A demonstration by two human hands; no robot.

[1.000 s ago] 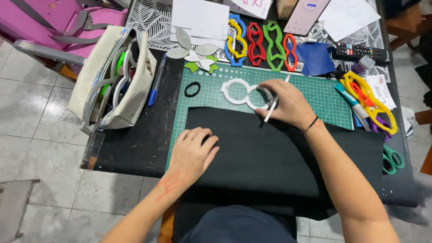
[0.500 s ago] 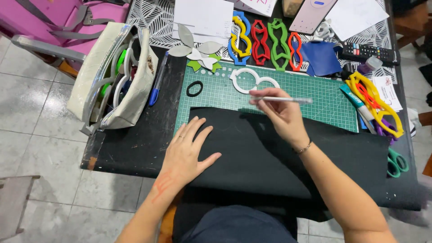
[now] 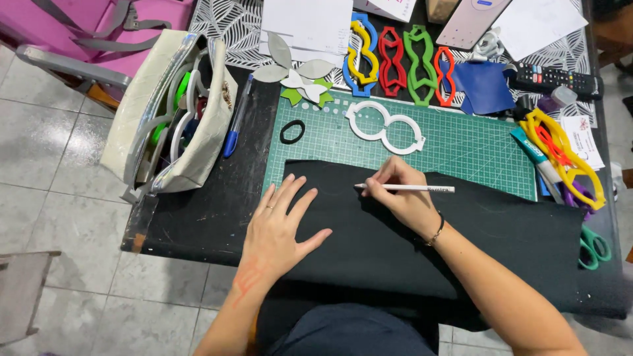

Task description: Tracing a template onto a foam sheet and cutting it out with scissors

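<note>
Our left hand lies flat, fingers spread, on the black sheet — our right hand grips a white pencil

A sheet of fabric lies across the lower middle of the frame, its upper edge overlapping the cutting mat above it. The left hand lies flat on the sheet's left part; the right hand, just right of it, holds a pencil lying level over the sheet. On the mat, above the hands, lies a figure-eight template, with a small ring to its left at the mat's edge. A row of similar templates lies along the top centre. An open pouch sits at the left, a pen between it and the mat. Scissors lie at the right edge, a remote control at upper right.
</note>
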